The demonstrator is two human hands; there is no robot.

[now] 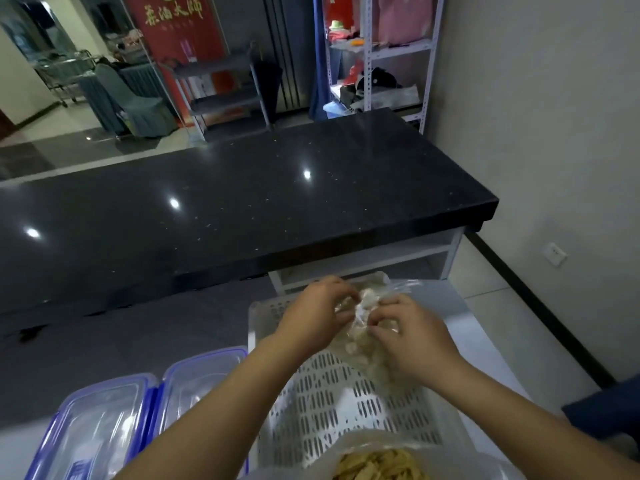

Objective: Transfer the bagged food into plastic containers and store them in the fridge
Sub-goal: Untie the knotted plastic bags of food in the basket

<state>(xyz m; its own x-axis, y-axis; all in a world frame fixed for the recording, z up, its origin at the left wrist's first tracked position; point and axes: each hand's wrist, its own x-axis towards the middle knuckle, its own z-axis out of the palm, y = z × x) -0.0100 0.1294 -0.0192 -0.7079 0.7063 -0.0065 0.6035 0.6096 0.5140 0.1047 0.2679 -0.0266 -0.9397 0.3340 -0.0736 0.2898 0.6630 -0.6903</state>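
Observation:
A clear plastic bag of pale food pieces (360, 344) lies in a white slotted basket (325, 403) in front of me. My left hand (318, 313) pinches the bag's gathered top from the left. From the right, my right hand (405, 334) pinches the same bunched plastic. At the basket's near end sits a second bag with yellowish strips of food (381, 464). Two clear plastic containers with blue rims stand left of the basket, one nearer (90, 427) and one beside the basket (201, 379).
The basket sits on a steel table (450, 299). Beyond it runs a long black stone counter (242, 209), with a beige wall to the right. Shelving, a trolley and covered chairs stand far behind.

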